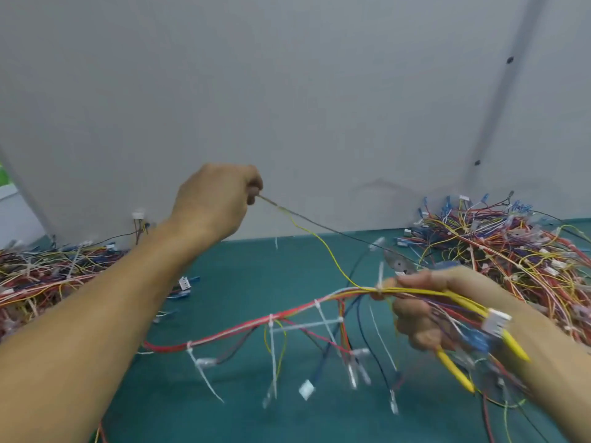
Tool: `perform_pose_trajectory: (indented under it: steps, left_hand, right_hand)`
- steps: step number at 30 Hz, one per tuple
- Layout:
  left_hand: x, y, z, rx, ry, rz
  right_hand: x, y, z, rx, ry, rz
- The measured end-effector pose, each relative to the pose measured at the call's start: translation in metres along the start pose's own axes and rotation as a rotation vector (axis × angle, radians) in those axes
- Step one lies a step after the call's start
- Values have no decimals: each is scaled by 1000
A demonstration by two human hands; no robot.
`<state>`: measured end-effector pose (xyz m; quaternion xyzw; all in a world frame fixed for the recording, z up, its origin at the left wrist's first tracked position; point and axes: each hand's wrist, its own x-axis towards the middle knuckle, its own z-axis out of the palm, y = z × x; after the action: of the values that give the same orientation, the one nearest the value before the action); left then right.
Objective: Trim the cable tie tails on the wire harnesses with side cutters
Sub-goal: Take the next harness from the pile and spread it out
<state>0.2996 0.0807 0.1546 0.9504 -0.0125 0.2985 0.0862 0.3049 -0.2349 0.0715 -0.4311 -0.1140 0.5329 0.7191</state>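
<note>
A person's left hand [214, 203], raised above the green surface [256, 282], pinches thin wires [319, 225], one yellow and one black, in a tight grip, held taut from a wire harness [287, 314]. The right hand [425, 311] curls its grip round the bundle's red and yellow strands and the yellow-handled side cutters [401, 265], steel head pointing up. White plastic cable tie tails [273, 356] hang stiff beneath. Tangled harness piles [511, 244] flank both sides.

A wire harness [287, 314] is hanging over the table [240, 276], stretching between both hands: the left hand [217, 203] is pinching its strands higher up on the left, while the right hand [425, 308] is gripping its bundle lower on the right, together with the side cutters [401, 265]. The left heap [41, 270] and right heap [511, 251] are lying at the table's back corners, against the wall [287, 91] behind
</note>
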Motion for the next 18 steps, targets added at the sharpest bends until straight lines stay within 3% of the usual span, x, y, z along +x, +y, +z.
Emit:
perform_pose_trajectory:
  steps: [5,7,11,13,15,17,18]
  left_hand:
    - [-7,-19,77,323,-564,-100]
    - [-24,-28,88,324,-548,-68]
    - [-60,-45,64,168,-274,-75]
    - [-82,-52,45,66,-208,-199]
    - [-107,-55,30,-169,-210,-429]
    - [-125,-52,28,-681,-282,-825]
    - [-131,-51,31,-954,-342,-1039]
  right_hand:
    - [18,7,-12,134,717,16]
    - [17,12,-18,112,894,20]
    - [9,4,-19,-9,1126,-187]
    - [6,-2,-11,-260,1237,-336]
    - [4,-3,-3,-820,1420,-375]
    - [11,0,12,-1332,1503,-322]
    - [18,3,22,-1449,1451,-302]
